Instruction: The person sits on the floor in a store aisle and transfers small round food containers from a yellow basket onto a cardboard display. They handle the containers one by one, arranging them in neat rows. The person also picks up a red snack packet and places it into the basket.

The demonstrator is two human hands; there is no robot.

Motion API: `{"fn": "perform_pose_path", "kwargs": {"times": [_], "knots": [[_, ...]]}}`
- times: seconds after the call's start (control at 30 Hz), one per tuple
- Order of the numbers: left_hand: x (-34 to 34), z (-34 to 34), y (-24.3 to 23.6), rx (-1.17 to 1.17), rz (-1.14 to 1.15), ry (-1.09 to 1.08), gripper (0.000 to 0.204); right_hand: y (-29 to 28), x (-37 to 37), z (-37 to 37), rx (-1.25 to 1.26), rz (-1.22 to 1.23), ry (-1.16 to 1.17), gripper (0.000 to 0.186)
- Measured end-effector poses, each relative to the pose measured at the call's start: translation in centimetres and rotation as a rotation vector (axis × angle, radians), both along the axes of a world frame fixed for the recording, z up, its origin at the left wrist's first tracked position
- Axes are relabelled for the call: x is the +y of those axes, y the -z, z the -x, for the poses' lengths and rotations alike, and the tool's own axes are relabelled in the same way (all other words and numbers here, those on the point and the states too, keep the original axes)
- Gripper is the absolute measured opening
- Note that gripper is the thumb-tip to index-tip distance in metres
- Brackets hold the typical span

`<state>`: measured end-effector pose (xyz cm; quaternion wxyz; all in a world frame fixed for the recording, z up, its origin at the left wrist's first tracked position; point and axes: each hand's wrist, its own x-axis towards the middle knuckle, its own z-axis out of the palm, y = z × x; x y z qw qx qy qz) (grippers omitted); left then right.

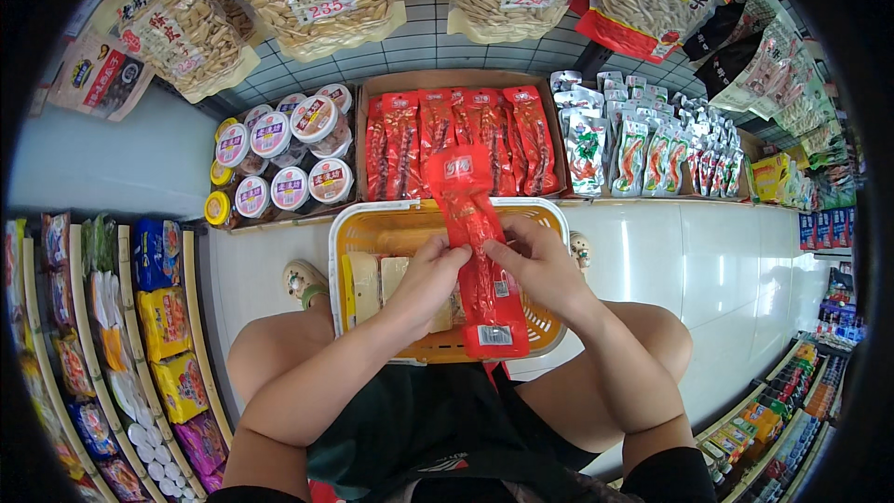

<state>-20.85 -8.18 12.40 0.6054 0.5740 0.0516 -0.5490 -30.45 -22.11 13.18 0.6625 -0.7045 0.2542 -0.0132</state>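
Observation:
A long, flat red snack packet (pixel 480 303) with a barcode label at its near end is held upright over a shopping basket. My left hand (pixel 426 281) pinches its left edge near the middle. From the other side, my right hand (pixel 542 270) grips the right edge, thumb on the front. Below them, the orange basket with a white rim (pixel 343 233) holds pale, cream-coloured packages (pixel 366 284), partly covered by my hands and the packet. Just beyond the basket, a cardboard box (pixel 372 84) is packed with similar red packets (pixel 400 144).
Round white-lidded tubs (pixel 289 188) are stacked left of the box; silver sachets (pixel 629 144) stand at its right. Bags of sunflower seeds (pixel 312 0) hang on a wire grid above. Stocked shelves (pixel 168 321) line the left, others (pixel 773 410) the right. My knees flank the basket.

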Motion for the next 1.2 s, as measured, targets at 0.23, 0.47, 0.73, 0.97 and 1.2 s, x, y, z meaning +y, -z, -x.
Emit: {"fn": "perform_pose_path", "kwargs": {"times": [0.23,0.47,0.73,0.97,1.2], "knots": [[-0.2,0.1,-1.0,0.149,-0.024,-0.034,0.028,1.6,0.3,-0.2,0.050,-0.003,-0.014,0.028],[-0.5,0.0,-1.0,0.079,-0.049,-0.036,0.034,1.2,1.1,-0.5,0.049,-0.170,-0.043,0.028],[0.0,-1.5,1.4,0.239,0.077,-0.267,0.027,0.6,1.7,-0.6,0.010,-0.229,-0.039,0.029],[-0.3,-3.2,1.0,0.258,0.128,-0.382,0.024,2.0,2.0,-0.7,0.053,-0.224,0.055,0.039],[0.2,-3.3,1.1,0.257,0.104,-0.343,0.024,0.7,2.6,-0.9,0.136,-0.533,0.009,0.043]]}}
